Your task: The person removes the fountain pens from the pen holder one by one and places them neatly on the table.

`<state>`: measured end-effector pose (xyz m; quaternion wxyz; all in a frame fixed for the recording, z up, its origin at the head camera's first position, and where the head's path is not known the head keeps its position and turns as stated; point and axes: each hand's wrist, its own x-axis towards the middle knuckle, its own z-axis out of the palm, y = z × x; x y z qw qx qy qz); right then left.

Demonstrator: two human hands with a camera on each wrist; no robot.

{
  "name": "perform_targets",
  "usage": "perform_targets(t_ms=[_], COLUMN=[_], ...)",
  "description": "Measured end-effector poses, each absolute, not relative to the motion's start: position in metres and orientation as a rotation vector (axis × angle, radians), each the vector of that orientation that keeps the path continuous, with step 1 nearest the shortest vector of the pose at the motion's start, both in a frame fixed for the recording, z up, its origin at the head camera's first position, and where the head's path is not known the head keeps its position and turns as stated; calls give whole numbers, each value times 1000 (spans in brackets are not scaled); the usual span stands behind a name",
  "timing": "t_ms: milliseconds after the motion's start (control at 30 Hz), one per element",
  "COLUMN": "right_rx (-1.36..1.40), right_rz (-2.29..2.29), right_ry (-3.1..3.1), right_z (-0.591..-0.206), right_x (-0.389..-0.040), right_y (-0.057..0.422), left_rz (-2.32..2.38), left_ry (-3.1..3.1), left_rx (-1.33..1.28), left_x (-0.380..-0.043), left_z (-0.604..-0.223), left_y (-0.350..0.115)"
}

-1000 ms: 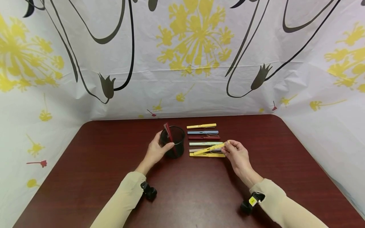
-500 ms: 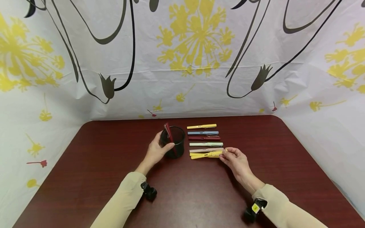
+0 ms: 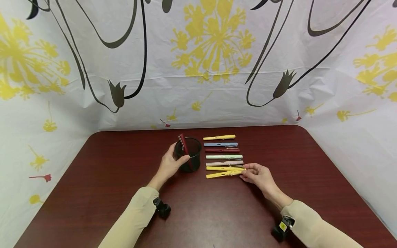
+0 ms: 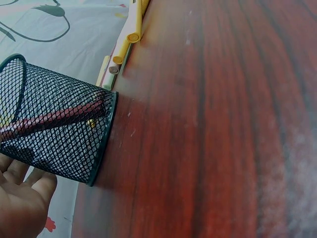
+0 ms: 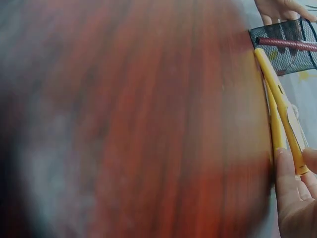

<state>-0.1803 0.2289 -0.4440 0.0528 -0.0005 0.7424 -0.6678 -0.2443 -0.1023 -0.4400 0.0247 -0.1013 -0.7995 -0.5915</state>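
Note:
My left hand (image 3: pixel 169 164) holds the black mesh pen cup (image 3: pixel 194 162) by its left side, thumb at the near wall. A dark red pen (image 3: pixel 183 144) leans inside the cup, its clip end above the rim. With thumb and fingers my right hand (image 3: pixel 258 177) pinches the capped end of a yellow pen (image 3: pixel 217 175). This pen slants at the near end of a row of pens, its capped end close against another yellow pen (image 3: pixel 217 168). In the right wrist view, the pinched yellow pen (image 5: pixel 278 91) crosses over the other one.
Beyond the yellow pens lie a pale pink pen (image 3: pixel 220 163), a pale green pen (image 3: pixel 220 157), a dark red pen (image 3: pixel 218 150), a blue pen (image 3: pixel 217 144) and a farthest yellow pen (image 3: pixel 217 137). A patterned white curtain (image 3: pixel 198 113) hangs behind the dark red-brown table (image 3: pixel 198 213).
My right hand has moved toward me with the yellow pen, from above the pale pens to the near side of the row. My left hand and the cup have stayed put.

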Motion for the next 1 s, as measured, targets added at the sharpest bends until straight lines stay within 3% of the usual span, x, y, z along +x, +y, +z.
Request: perform_targets(t_ms=[1000], right_rx=[-250], right_rz=[-1480], right_ry=[2640], right_z=[-441], right_x=[-184], right_y=[236], left_rz=[-1817], left_ry=[-2492], left_rx=[-306], left_x=[-243], left_z=[-440], left_y=[-102])
